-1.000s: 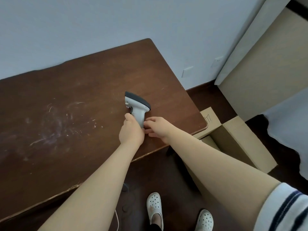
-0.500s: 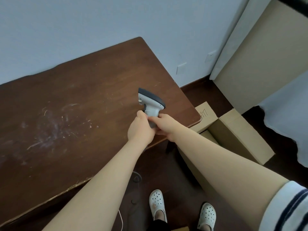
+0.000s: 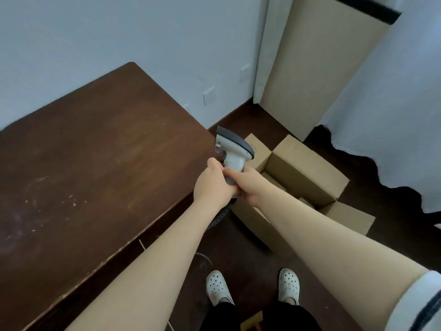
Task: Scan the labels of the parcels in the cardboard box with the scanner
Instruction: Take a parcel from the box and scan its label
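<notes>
White scanner (image 3: 232, 151), mid-frame, its handle gripped by both the left hand (image 3: 212, 187) and right hand (image 3: 248, 185), at the left edge of the open cardboard box (image 3: 307, 168), right of the dark surface (image 3: 95, 163). Scanning seems not yet begun; all labels are left to do.

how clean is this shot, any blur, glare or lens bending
Head view: soft even light, no glare, faint sheen on the table; the wide lens stretches the arms; the scanner, gripped by left hand and right hand, looks slightly soft; the cardboard box is partly hidden behind the right arm.
</notes>
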